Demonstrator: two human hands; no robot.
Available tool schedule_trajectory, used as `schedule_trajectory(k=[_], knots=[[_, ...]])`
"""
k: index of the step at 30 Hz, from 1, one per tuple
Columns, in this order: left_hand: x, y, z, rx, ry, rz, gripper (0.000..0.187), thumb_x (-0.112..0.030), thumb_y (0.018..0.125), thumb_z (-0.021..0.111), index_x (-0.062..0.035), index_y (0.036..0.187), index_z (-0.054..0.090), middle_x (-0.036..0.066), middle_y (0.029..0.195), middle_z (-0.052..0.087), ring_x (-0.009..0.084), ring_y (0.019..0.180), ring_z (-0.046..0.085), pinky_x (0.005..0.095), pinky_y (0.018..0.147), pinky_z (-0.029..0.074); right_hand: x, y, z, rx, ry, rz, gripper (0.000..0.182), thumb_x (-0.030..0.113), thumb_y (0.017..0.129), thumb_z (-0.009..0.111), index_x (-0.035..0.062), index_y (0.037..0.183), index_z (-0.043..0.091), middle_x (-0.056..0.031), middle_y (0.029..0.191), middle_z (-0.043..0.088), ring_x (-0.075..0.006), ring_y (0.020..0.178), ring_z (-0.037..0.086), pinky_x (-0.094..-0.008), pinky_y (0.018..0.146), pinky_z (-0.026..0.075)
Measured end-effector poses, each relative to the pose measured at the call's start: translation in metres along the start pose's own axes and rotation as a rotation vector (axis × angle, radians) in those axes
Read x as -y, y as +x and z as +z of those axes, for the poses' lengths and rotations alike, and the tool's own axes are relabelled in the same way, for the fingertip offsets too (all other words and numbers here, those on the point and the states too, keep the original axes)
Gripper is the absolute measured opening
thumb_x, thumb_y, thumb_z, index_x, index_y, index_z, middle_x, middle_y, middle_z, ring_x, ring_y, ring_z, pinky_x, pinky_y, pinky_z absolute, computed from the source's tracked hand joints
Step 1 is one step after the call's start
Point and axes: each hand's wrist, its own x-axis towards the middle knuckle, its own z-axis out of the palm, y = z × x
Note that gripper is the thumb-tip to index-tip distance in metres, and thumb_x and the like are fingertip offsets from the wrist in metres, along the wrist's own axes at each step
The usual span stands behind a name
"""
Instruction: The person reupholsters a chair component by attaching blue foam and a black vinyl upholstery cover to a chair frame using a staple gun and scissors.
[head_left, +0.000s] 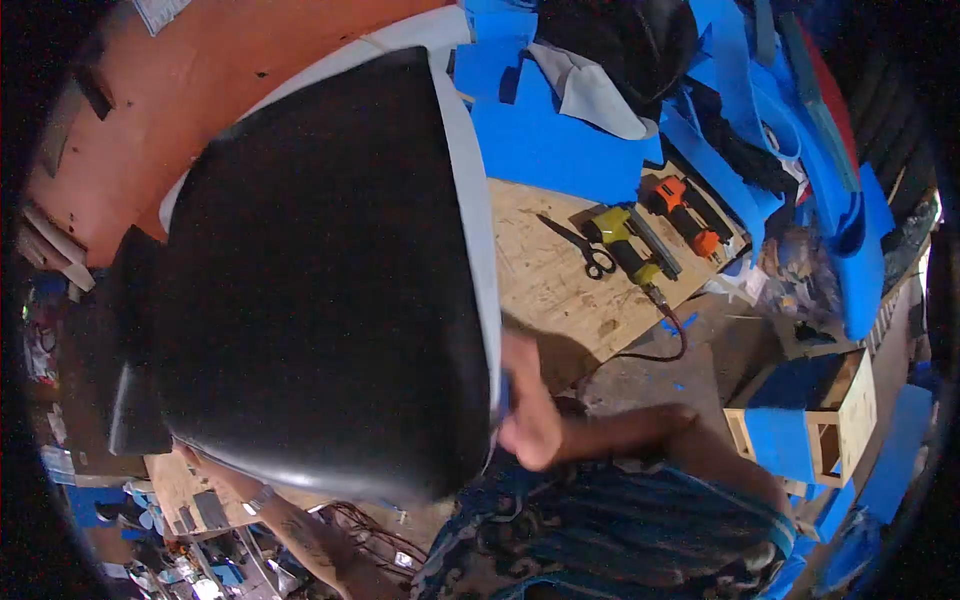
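Observation:
A large black upholstered cushion (320,270) with a smooth, shiny cover fills the middle left of the head view. White material (470,210) shows along its right side and top edge. My right hand (530,415) is closed at the cushion's lower right edge, slightly blurred, with a small blue patch by its fingers. My left hand (190,456) reaches to the lower left edge, where the cushion hides its fingers. A darker black flap (140,350) hangs beside that corner.
On the plywood top (540,290) lie black scissors (580,246), a yellow-green air stapler (635,245) with a hose (680,340), and an orange stapler (690,215). Blue sheets (560,150) cover the back. A wooden frame with blue covering (800,430) stands right; orange-brown material (200,70) lies left.

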Motion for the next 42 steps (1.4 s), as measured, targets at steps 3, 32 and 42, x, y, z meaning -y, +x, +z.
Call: schedule_trajectory(k=[3,32,42], knots=[[-0.008,0.022,-0.032,0.045,0.167,-0.12,0.034,-0.022,0.091,0.043,0.0009,0.116,0.049,0.012,0.109,0.055,0.0191,0.1,0.052,0.0306,0.085,0.042,0.008,-0.025,0.013,0.32,0.123,-0.159,0.046,0.026,0.081,0.057,0.002,0.119,0.045,-0.0197,0.121,0.042,-0.0316,0.111,0.041,-0.0391,0.092,0.034],[-0.083,-0.172,0.392,0.733,1.551,0.64,0.012,-0.014,0.064,0.054,-0.0073,0.073,0.05,0.002,0.07,0.043,0.0179,0.061,0.049,0.0314,0.053,0.038,-0.106,0.303,-0.097,0.857,0.122,-1.081,0.018,0.008,0.071,0.066,0.0073,0.087,0.059,-0.0102,0.089,0.058,-0.0258,0.076,0.058,-0.0339,0.066,0.048],[0.047,-0.292,0.382,1.089,1.228,0.342,0.02,-0.021,0.069,0.056,-0.0097,0.085,0.061,0.005,0.069,0.056,0.021,0.066,0.055,0.0345,0.069,0.043,-0.248,0.22,-0.094,0.999,-0.02,-0.906,0.025,0.006,0.069,0.059,0.007,0.095,0.059,-0.0112,0.096,0.059,-0.0283,0.092,0.057,-0.0374,0.074,0.048]])
